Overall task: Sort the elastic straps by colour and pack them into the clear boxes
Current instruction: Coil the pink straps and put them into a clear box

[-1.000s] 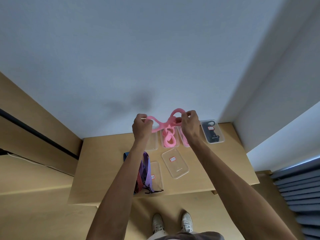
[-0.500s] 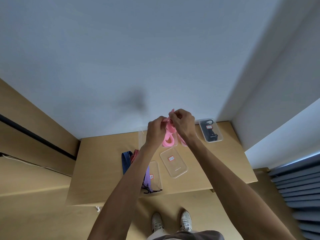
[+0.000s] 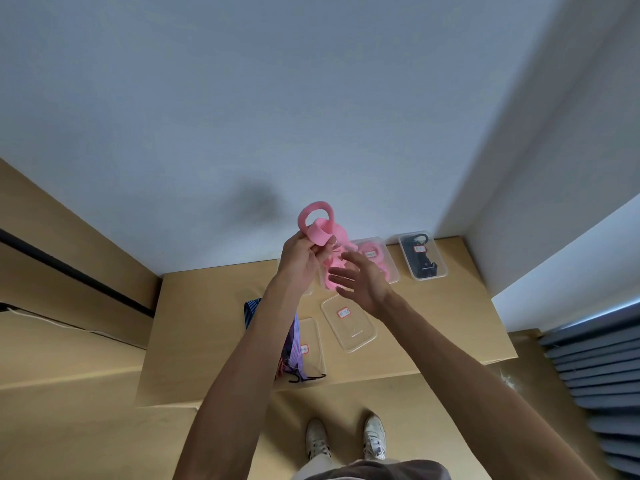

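Note:
My left hand pinches a folded pink elastic strap, held up above the table with one loop standing over my fingers. My right hand hovers just right of it, fingers spread and empty. Behind my hands a clear box with pink straps sits at the table's far edge, and a clear box with black straps stands to its right. Blue, red and purple striped straps lie at the front left, partly hidden by my left forearm.
A clear lid with a red label lies mid-table, and another clear box sits beside the striped straps. The wooden table meets a white wall at the back. A grey slatted object stands to the right.
The pink strap was stretched between both hands, then gathered together. My right hand has let go and opened; my left hand alone holds the folded strap.

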